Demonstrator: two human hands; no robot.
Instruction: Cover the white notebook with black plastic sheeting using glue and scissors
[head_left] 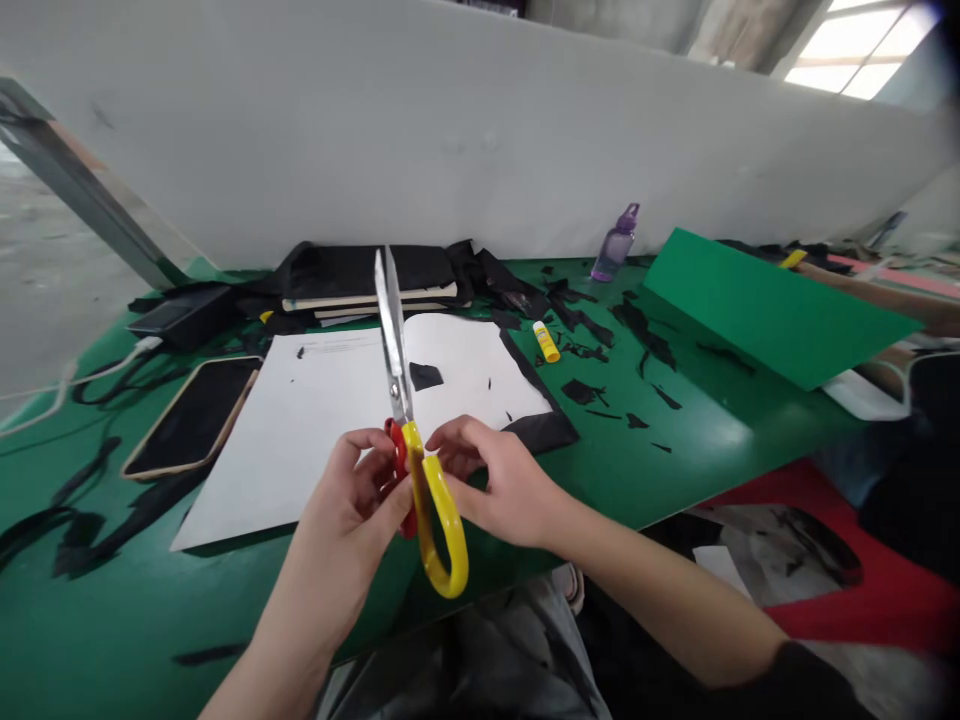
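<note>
A pair of scissors [397, 370] with red and yellow handles stands blades-up in front of me, the blades nearly together. My left hand [352, 500] grips it at the red handle, thumb and fingers closed around it. Against the yellow handle, my right hand [502, 480] has its fingers curled in; the handle partly hides the fingertips. Behind the scissors lies an open book with white pages [330, 400], a black cover edge showing on the right. On its right page rests a small black scrap [426, 376].
A phone [195, 415] lies left of the book, near a black box [184, 315] with a white cable. A yellow glue stick [546, 342], black scraps [585, 391] and a purple bottle [615, 243] are to the right. Another person's arm [862, 290] is beyond a green board [772, 310].
</note>
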